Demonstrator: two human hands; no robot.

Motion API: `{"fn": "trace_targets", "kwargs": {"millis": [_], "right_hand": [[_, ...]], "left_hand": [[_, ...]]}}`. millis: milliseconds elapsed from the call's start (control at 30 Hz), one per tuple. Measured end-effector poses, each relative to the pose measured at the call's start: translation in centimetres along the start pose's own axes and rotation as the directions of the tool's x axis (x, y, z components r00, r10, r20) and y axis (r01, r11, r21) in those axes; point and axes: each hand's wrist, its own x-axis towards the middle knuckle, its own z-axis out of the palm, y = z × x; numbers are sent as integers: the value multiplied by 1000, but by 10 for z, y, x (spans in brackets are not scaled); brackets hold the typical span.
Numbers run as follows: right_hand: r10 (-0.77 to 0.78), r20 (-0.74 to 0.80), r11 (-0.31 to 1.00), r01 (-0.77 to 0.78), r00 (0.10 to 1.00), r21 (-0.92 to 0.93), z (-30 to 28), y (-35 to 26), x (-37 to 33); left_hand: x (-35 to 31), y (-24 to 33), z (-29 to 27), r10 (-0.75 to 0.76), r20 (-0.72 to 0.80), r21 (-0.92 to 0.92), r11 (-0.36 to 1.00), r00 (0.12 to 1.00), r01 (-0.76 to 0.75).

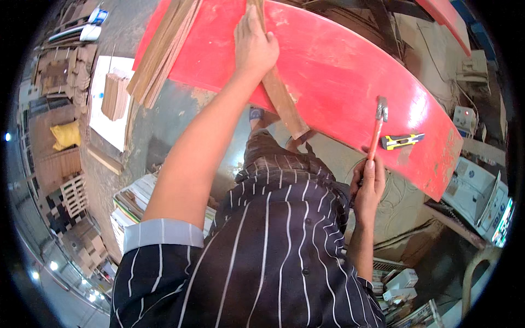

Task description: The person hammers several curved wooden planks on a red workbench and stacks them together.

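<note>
My left hand (256, 48) is closed over a narrow wooden strip (284, 104), with the thumb along its right side. This strip slants across a red tabletop (322, 60), and its near end juts past the edge towards me. At the table's front edge my right hand (370, 183) grips a claw hammer (376, 134) by its orange-red handle. The hammer's metal head points away from me, over the red surface. Just right of the hammer lies a yellow and black utility knife (402, 141). A bundle of wooden strips (164, 52) lies across the table's left end.
Left of the table, a stack of wood pieces (114, 97) sits on a white board (109, 131). A yellow bag (65, 135) is farther left. A pale machine or case (471, 183) stands beyond the table's right end. Papers or panels (128, 205) are piled near my left elbow.
</note>
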Motion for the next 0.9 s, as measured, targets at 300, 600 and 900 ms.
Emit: {"fn": "trace_targets", "kwargs": {"millis": [300, 600, 900], "right_hand": [[-288, 154, 955, 296, 945, -31, 9, -31, 20], [79, 314, 958, 16, 946, -287, 7, 18, 16], [-24, 121, 954, 59, 992, -293, 9, -31, 82]], "left_hand": [[-5, 17, -10, -109, -101, -71, 992, 989, 102], [-2, 14, -13, -91, -113, -127, 989, 990, 76], [-2, 2, -4, -24, -143, -143, 990, 989, 4]]}}
